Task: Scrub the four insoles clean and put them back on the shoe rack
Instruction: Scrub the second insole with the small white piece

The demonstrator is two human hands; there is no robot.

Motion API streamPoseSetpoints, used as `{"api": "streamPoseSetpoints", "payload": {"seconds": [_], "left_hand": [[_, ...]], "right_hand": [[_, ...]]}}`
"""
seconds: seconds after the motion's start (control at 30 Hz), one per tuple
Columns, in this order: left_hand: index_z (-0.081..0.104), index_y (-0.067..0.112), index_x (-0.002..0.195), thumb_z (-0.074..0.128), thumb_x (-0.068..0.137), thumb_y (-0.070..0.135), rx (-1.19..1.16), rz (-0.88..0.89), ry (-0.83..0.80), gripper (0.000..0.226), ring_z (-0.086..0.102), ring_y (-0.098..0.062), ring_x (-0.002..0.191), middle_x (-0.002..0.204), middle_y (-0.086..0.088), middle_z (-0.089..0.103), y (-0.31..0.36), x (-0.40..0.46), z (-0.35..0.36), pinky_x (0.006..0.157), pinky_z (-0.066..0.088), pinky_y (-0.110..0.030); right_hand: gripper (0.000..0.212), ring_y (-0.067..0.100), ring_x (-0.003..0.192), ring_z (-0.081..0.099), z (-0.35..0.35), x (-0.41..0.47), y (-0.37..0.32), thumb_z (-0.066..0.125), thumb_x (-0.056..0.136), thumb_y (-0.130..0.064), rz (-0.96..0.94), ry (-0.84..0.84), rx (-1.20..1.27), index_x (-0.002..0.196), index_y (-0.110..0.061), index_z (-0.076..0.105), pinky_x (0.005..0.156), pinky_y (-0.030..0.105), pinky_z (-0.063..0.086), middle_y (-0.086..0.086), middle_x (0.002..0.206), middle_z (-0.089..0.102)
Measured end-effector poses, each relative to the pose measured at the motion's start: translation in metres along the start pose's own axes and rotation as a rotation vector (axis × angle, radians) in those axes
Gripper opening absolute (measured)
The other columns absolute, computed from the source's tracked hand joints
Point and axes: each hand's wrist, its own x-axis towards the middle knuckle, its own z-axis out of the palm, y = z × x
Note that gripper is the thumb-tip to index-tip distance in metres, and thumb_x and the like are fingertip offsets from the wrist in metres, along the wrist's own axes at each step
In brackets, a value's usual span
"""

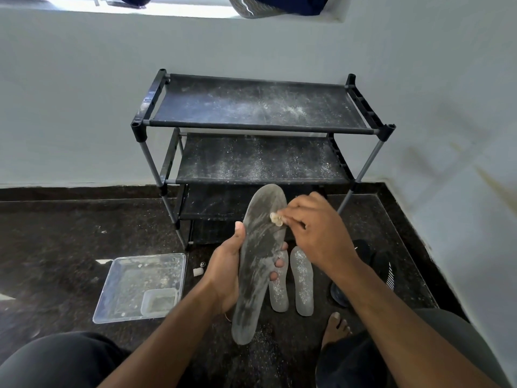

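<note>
So the left hand [226,273] is wrapped around the middle of a big grey insole [258,264], thumb on the front, fingertips poking out past the right edge, holding it upright in the centre of the frame in front of the shoe rack [260,127]. The right hand [310,233] has its fingers pinched on a small pale scrubbing wad [275,218] pressed against the upper part of the insole. My worry: the insole is only gripped mid-length and looks floppy, so hard scrubbing near the toe could bend it or make it slip, and the grit coming off probably lands right on the two speckled insoles [291,281] lying on the floor just below. I can only spot three insoles. Rack shelves are dusty too, so clean ones could get dirty again. Lower left there's a clear plastic tray [140,287] with crumbs and residue, plus a smaller clear tub [159,301] sitting in its near right corner holding what looks like cloudy powder or paste, can't tell which.
</note>
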Motion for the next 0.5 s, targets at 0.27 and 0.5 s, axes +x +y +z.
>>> {"api": "streamPoseSetpoints", "payload": {"seconds": [0.27, 0.5], "left_hand": [[0.066, 0.008, 0.136, 0.026, 0.105, 0.061, 0.004, 0.010, -0.001, 0.073, 0.064, -0.032, 0.093, 0.132, -0.027, 0.067, 0.000, -0.001, 0.000, 0.078, 0.054, -0.043], [0.065, 0.007, 0.138, 0.025, 0.106, 0.062, 0.064, -0.009, -0.018, 0.074, 0.061, -0.037, 0.099, 0.131, -0.028, 0.067, -0.005, -0.003, 0.006, 0.081, 0.053, -0.045]], "right_hand": [[0.013, 0.013, 0.085, 0.048, 0.001, 0.003, -0.004, 0.069, 0.092, -0.013, -0.007, 0.009, -0.011, 0.102, -0.012, 0.077, 0.069, 0.031, 0.048, -0.008, 0.087, 0.061], [0.013, 0.014, 0.085, 0.052, -0.005, 0.008, -0.003, 0.073, 0.089, -0.007, 0.039, 0.236, -0.017, 0.101, -0.007, 0.077, 0.072, 0.025, 0.046, -0.001, 0.087, 0.064]]}}
